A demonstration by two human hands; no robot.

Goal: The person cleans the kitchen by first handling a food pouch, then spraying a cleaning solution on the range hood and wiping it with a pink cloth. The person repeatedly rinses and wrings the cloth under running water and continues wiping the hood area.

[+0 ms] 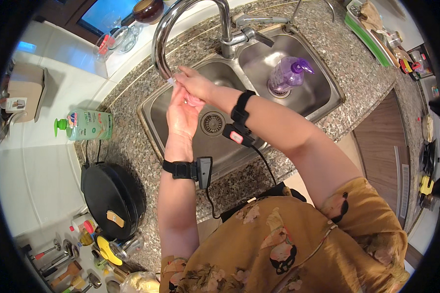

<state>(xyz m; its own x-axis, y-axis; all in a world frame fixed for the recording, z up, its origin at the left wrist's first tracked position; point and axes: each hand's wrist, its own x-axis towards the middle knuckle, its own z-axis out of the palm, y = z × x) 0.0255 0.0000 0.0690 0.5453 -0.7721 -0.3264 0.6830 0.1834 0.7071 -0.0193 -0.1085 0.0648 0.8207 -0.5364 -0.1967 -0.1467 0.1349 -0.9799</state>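
Note:
Over the left basin of a stainless steel double sink, both hands are together beneath the spout of a chrome gooseneck faucet. My left hand is turned palm up with its fingers partly hidden. My right hand lies across it, fingers at the spout's tip. Something pink shows between the palms; whether it is an object or skin, I cannot tell. A small whitish patch, perhaps water, shows at the spout's end. Each wrist wears a black strap with a small device.
A purple pump bottle stands in the right basin. Left of the sink are a green pump bottle and a round black appliance on the granite counter. Glass jars and a brown bowl sit on the window ledge.

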